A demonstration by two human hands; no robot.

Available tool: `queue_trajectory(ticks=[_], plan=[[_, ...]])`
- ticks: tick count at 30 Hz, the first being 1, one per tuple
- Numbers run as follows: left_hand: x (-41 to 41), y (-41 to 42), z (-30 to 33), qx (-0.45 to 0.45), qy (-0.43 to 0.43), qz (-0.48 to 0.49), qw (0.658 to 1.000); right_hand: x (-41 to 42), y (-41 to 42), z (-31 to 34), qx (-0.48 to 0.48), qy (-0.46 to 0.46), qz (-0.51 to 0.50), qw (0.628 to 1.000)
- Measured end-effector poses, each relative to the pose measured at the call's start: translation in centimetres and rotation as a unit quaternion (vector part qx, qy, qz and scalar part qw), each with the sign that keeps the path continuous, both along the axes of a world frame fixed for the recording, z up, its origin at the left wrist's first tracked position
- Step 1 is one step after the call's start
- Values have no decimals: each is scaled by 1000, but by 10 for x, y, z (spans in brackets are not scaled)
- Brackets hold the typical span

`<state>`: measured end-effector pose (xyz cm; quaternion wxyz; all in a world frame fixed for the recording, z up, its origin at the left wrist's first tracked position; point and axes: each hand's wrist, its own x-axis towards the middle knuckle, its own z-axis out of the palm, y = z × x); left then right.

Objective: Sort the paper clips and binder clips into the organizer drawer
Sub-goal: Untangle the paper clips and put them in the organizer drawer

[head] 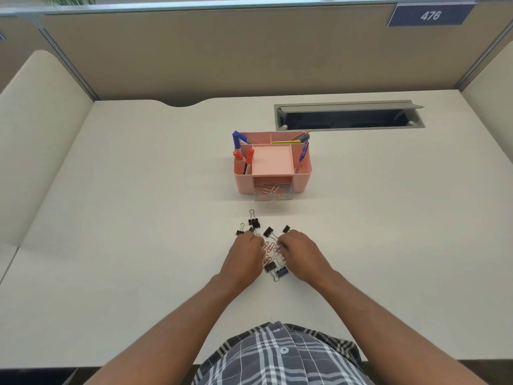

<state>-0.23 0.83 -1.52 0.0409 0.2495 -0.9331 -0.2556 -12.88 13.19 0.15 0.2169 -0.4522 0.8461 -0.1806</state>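
Observation:
A pink desk organizer (302, 176) stands mid-desk with its clear drawer (273, 193) pulled open toward me; several pink paper clips lie in the drawer. Nearer to me, a loose pile of pink paper clips (270, 248) lies on the desk, ringed by several black binder clips (254, 221). My left hand (244, 258) and my right hand (298, 255) rest on either side of the pile, fingers curled down into it. The fingertips hide what they pinch, if anything.
Pens and markers (238, 140) stick up from the organizer's compartments. A grey cable hatch (349, 115) is open in the desk behind it. Beige partition walls enclose the desk on three sides.

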Motion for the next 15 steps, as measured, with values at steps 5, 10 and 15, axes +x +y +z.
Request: queue_trajectory(ticks=[5,10,15], plan=[[-6,0,4,-3,-18,-2,1000,0,-3,4,24,9,4,1000],[-8,1,7,-7,-28,3,1000,0,-4,3,22,27,9,999],[-9,0,7,8,-31,13,999,-4,-5,9,-1,-14,-19,1000]])
